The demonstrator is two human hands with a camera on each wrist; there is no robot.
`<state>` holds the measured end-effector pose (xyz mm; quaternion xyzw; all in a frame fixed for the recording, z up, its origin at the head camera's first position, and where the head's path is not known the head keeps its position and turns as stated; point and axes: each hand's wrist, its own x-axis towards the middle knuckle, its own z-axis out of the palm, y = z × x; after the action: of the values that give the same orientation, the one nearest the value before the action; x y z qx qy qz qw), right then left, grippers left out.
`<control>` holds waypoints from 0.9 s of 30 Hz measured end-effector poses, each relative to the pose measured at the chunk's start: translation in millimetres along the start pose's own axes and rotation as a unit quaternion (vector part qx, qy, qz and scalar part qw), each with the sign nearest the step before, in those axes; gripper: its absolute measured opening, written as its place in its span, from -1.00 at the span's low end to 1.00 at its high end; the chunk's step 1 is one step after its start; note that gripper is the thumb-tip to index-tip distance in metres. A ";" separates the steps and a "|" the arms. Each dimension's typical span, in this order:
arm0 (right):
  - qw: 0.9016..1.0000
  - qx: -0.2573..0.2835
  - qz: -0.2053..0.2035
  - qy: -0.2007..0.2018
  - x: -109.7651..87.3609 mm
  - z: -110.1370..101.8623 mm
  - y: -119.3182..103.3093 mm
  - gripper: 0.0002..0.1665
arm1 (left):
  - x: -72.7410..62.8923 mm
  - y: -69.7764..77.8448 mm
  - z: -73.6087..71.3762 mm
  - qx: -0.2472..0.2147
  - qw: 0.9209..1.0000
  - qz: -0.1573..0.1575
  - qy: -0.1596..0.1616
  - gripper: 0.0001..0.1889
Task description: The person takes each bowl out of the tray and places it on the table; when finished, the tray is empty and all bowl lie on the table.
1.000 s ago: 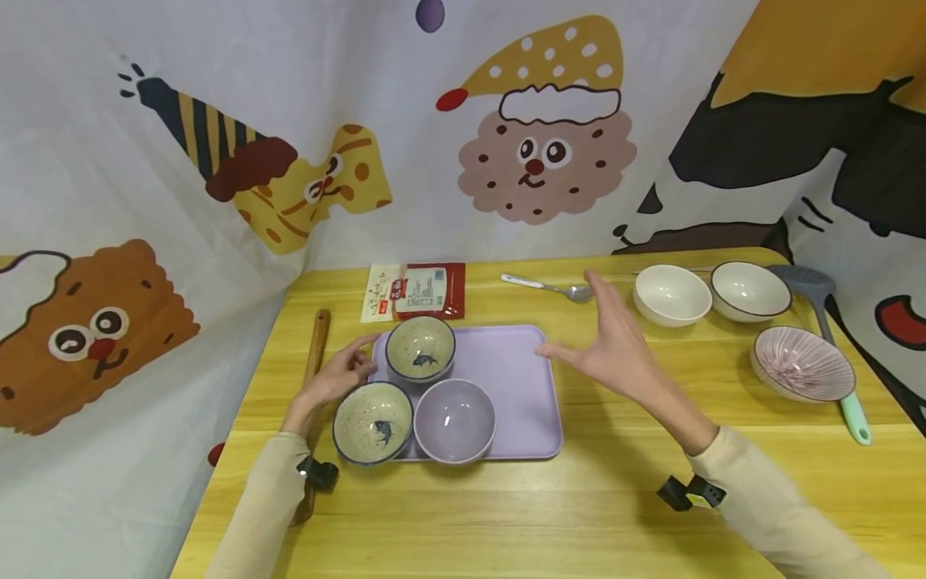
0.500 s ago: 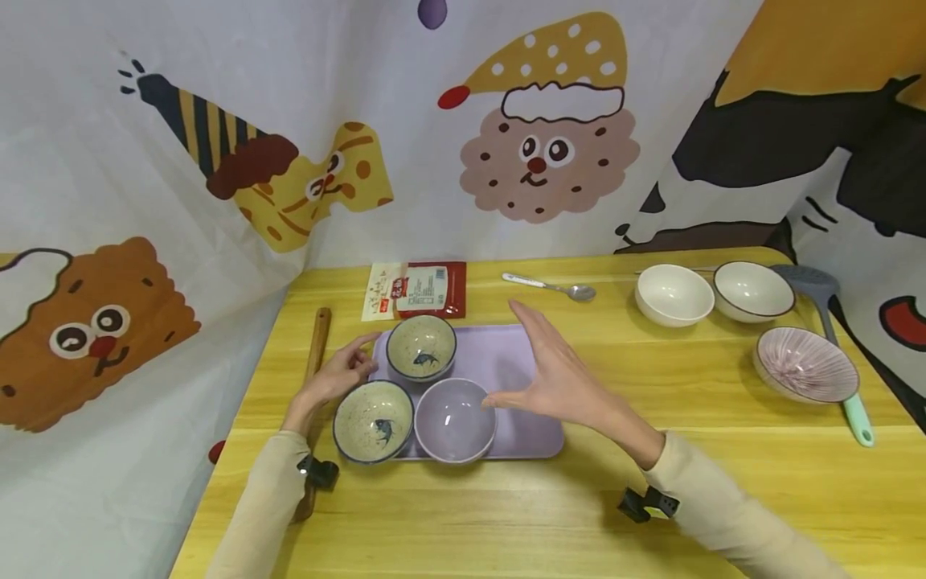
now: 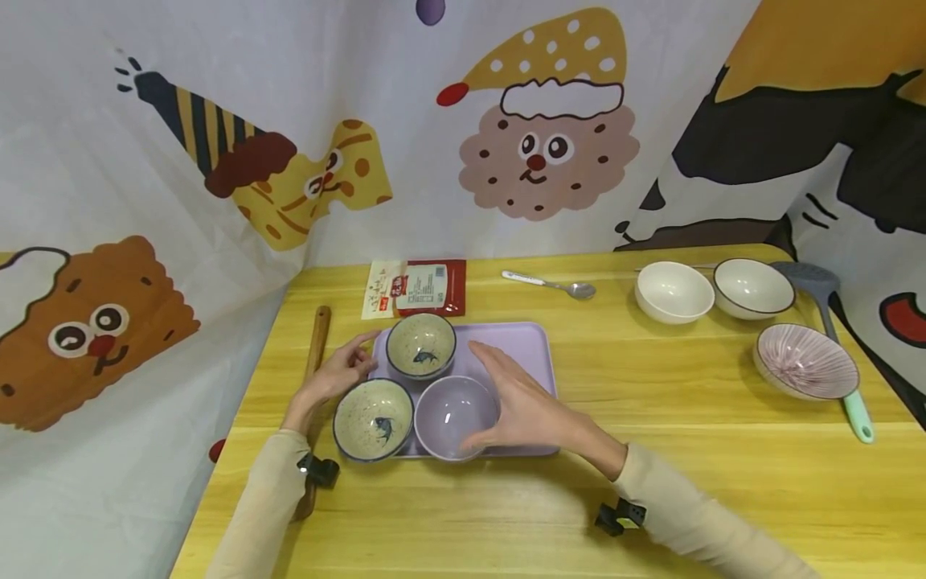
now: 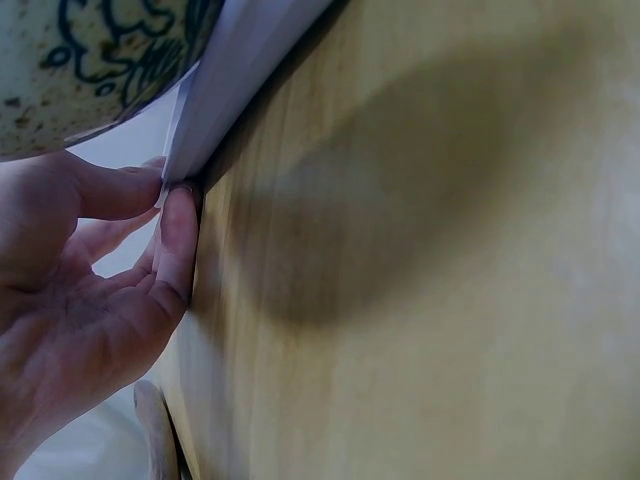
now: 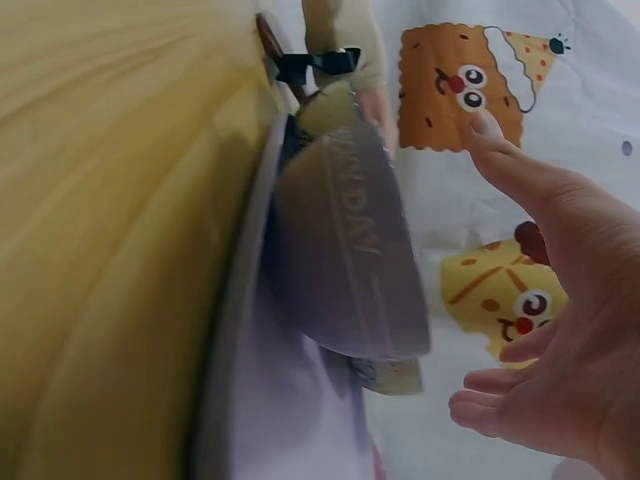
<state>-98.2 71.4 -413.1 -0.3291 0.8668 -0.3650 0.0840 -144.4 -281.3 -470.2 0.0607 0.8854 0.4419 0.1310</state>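
Observation:
A lilac tray carries two speckled bowls with fish drawings, one bowl at the back and one bowl at the front left. Beside them sits a plain lilac bowl, its raised lettering showing in the right wrist view. My left hand pinches the tray's left rim between thumb and finger, seen closely in the left wrist view. Over the lilac bowl's right side hovers my right hand, thumb and fingers spread wide. In the right wrist view a gap separates this hand from the bowl.
Behind the tray lie a red-and-cream packet and a spoon. To the right stand a white bowl, a dark-rimmed bowl, a striped bowl and a spatula. A wooden stick lies left, partly under the left arm.
My right hand has moved left and toward the front, from right of the tray to over the lilac bowl's right side. The left hand and the bowls have stayed put.

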 end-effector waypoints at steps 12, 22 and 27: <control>0.998 0.009 -0.035 -0.057 -1.7 21.0 8.2 0.67 | 2.5 -2.0 0.6 0.003 1.000 -0.007 0.003 -0.40; 0.997 -0.002 -0.049 -0.055 -0.9 26.0 14.3 0.60 | 0.7 -1.7 0.8 0.008 1.000 -0.007 0.003 -0.39; 0.997 -0.014 -0.073 -0.024 -1.6 31.3 21.8 0.55 | -0.1 -2.6 2.1 0.003 1.000 -0.003 0.007 -0.40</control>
<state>-96.0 65.6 -450.8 -0.4010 0.8434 -0.3499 0.0734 -143.6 -281.3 -473.4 0.0546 0.8876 0.4397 0.1257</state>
